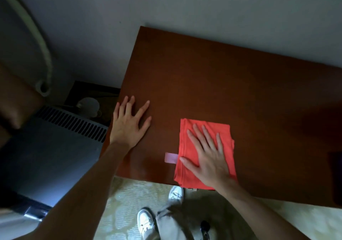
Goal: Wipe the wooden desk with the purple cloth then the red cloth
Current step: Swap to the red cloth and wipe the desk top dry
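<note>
Near front tabletop (212, 77) edge: red cloth (190, 165) folded, long axis front-to-back, directly under my right hand (207, 156), fingers spread flat, pressing. Left hand (129, 123) splayed flat at left edge, holding nothing. Purple cloth unseen.

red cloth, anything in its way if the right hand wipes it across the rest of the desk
Almost nothing. The right hand lies flat on the red cloth. A small pink tape strip touches its left edge, and the left hand rests farther left. The desk beyond shows bare.
</note>
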Available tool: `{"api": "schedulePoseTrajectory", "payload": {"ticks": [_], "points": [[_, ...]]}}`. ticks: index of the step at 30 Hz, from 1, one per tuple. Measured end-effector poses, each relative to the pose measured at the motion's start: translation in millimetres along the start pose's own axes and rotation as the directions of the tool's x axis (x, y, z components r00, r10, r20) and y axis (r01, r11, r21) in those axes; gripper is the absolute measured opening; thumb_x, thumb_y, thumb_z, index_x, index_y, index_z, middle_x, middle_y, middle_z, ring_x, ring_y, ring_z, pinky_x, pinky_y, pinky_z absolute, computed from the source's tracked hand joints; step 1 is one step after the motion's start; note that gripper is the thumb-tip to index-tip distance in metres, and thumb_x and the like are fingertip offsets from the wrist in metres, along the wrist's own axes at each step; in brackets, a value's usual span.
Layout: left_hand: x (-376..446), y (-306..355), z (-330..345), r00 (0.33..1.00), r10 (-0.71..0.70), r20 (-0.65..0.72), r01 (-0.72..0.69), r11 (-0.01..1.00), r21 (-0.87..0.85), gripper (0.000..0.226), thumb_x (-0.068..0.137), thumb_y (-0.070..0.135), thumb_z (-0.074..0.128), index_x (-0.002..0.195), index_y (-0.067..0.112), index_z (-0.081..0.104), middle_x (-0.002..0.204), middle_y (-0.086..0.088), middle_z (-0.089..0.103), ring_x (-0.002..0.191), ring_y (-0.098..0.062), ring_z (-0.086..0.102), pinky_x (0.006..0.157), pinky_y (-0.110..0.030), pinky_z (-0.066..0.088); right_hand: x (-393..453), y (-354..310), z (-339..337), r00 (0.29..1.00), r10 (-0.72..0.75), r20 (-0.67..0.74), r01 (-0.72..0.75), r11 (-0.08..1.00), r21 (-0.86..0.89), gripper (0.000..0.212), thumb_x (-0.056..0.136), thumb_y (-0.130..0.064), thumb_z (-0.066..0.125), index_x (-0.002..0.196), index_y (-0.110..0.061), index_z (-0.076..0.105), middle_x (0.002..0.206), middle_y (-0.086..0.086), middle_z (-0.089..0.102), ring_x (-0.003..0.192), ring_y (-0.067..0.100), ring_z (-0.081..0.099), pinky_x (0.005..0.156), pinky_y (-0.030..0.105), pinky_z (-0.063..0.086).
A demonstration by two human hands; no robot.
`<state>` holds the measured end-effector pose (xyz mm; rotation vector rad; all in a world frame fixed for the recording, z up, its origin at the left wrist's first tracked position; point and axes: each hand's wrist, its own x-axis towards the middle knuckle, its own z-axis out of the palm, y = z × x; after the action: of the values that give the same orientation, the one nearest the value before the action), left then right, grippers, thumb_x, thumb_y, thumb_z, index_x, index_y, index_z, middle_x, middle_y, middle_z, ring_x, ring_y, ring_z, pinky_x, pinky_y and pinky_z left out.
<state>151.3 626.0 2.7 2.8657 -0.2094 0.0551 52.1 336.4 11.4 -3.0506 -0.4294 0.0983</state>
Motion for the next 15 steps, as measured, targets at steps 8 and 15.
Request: {"api": "schedulePoseTrajectory", "payload": {"ticks": [8, 15], "points": [[1, -3, 5, 0.999, 0.012, -0.051, -0.011, 1.0, 0.006, 0.057, 0.102, 0.055, 0.04, 0.157, 0.038, 0.04, 0.159, -0.02, 0.041, 0.154, -0.036, 0.03, 0.127, -0.055, 0.019, 162, 48, -12, 1.0, -0.021, -0.014, 0.022, 0.996, 0.083, 0.089, 0.095, -0.082, 0.028, 0.168, -0.031, 0.022, 0.177, -0.004, 0.017, 0.164, 0.02, 0.01, 0.13, 0.058, 0.007], [4, -8, 11, 0.998, 0.009, -0.063, -0.009, 1.0, -0.001, 0.057, 0.104, 0.056, 0.038, 0.159, 0.041, 0.035, 0.161, -0.015, 0.037, 0.158, -0.025, 0.022, 0.129, -0.049, 0.015, 348, 83, -31, 0.984, 0.163, -0.076, -0.149, 0.975, 0.165, 0.096, 0.088, -0.082, 0.028, 0.166, -0.026, 0.029, 0.174, 0.001, 0.027, 0.161, 0.024, 0.021, 0.128, 0.061, 0.012]]}}
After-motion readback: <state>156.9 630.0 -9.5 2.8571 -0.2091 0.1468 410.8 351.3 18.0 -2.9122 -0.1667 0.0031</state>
